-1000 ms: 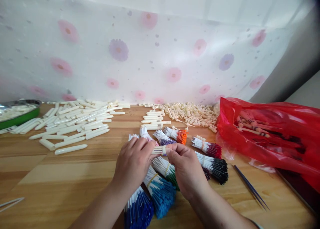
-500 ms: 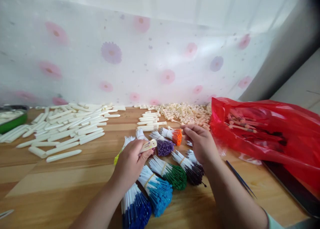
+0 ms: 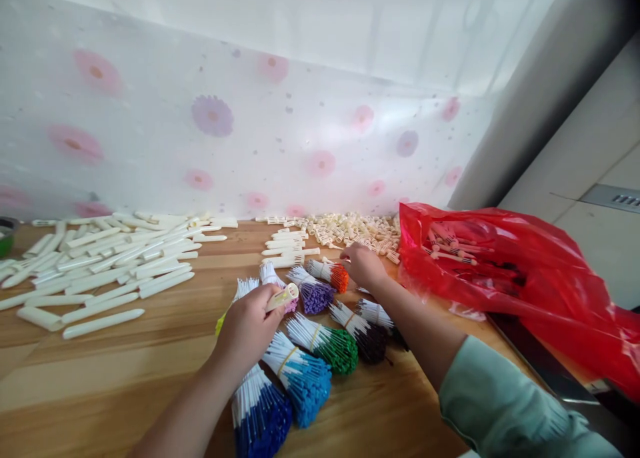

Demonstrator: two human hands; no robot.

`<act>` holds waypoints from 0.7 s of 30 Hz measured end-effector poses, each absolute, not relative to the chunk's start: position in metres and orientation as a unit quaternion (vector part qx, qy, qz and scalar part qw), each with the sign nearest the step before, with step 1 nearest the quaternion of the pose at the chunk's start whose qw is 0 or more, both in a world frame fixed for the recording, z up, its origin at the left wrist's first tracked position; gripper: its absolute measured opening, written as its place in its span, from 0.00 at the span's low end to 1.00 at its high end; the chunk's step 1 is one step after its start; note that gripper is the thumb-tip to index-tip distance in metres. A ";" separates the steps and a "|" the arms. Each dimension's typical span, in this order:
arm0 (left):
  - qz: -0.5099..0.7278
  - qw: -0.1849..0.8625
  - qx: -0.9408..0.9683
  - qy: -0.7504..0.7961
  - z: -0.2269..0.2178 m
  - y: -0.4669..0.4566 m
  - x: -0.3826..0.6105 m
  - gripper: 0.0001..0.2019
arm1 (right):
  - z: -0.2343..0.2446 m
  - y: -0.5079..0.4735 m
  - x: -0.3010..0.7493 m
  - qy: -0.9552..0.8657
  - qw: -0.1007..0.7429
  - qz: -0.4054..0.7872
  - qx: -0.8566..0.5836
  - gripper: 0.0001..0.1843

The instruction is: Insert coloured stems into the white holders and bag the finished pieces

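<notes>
The left hand [image 3: 249, 321] clasps a smooth cream plastic tube [image 3: 281, 299]; the right hand's [image 3: 365, 265] fingers, near small slotted pieces [image 3: 353, 229], are unclear.

Single head-worn view, taken from above and behind the person's forearms [image 3: 187, 395] and facing forward and down across the bench [image 3: 115, 405]. The left grip [image 3: 253, 318] and right grip [image 3: 364, 265] appear near mid-frame, close enough for separate stems to show in the nearer bundles [image 3: 300, 381]. The shallow downward tilt leaves the upper half to the flowered sheet [image 3: 270, 131] behind, its top edge sloping down rightward. The wide field spans a green dish [image 3: 6, 241], cut by the left border, to the red bag [image 3: 550, 298] at right.
</notes>
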State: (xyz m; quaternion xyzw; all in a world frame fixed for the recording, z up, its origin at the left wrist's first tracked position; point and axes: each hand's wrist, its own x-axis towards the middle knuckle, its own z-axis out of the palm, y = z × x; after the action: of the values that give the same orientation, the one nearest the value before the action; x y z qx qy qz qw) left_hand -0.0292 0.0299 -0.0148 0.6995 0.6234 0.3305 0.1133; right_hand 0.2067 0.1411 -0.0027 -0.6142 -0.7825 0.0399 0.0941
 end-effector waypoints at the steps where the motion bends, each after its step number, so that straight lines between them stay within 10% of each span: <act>1: 0.330 0.112 0.701 0.623 -0.015 0.030 -0.030 0.11 | -0.003 0.144 0.207 -0.784 0.075 0.040 -0.615 0.12; 21: 0.353 0.089 0.706 0.607 -0.017 0.028 -0.028 0.07 | -0.003 0.112 0.240 -0.771 0.148 0.001 -0.619 0.11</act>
State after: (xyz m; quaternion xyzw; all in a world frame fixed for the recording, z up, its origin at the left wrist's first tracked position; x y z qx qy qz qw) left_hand -0.0279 0.0278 -0.0174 0.7063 0.6073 0.3526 0.0887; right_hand 0.2401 0.1116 -0.0035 -0.6192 -0.7713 0.0015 0.1476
